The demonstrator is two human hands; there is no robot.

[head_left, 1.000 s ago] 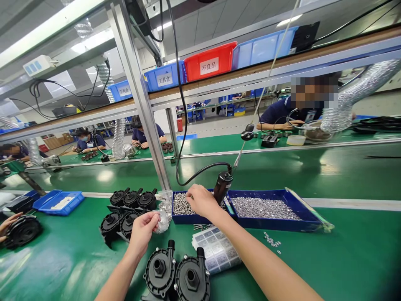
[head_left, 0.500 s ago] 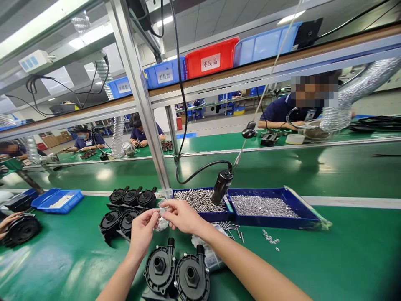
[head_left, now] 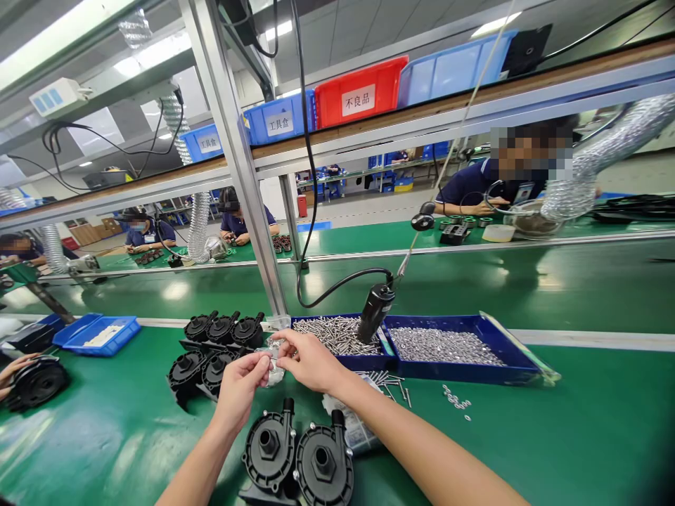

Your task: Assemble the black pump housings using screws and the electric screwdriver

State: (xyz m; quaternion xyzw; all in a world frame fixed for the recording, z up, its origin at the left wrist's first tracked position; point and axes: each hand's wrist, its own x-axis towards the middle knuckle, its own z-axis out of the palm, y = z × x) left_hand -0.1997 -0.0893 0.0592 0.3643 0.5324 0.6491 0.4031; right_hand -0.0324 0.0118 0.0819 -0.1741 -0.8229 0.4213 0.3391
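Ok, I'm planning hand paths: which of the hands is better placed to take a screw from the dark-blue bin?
Probably the right hand: it is close by the dark-blue bin, while the left hand is farther from the screws, near the black pump housings.

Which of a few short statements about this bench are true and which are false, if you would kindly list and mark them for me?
1. The red bin stands between blue bins. True.
2. The two hands are spread far apart. False: the left hand and right hand are close together.
3. The black tool is tilted. True.
4. The screw tray lies right of the washer tray. False: the screw tray is on the left.
5. Two black housings sit side by side in the foreground. True.
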